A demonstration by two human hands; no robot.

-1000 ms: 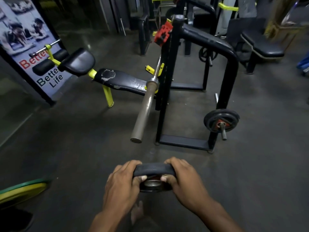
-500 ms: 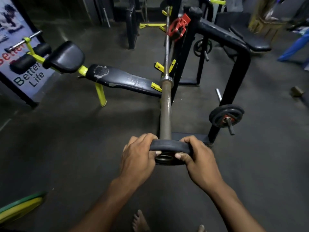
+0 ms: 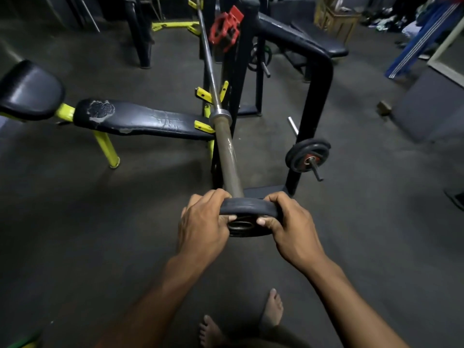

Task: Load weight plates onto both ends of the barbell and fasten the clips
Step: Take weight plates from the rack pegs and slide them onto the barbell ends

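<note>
While both hands' fingers clutch weight plate (image 3: 248, 209), plate meets barbell (image 3: 227, 151) sleeve end.

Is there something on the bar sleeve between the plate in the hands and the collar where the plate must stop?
Nothing visible. The plate is at the sleeve's near end, and the sleeve looks bare up to the collar. The red clips hang on the rack, off the bar.

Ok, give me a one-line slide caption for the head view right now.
Both hands, left hand and right hand, hold a black weight plate at the near end of the barbell sleeve.
</note>
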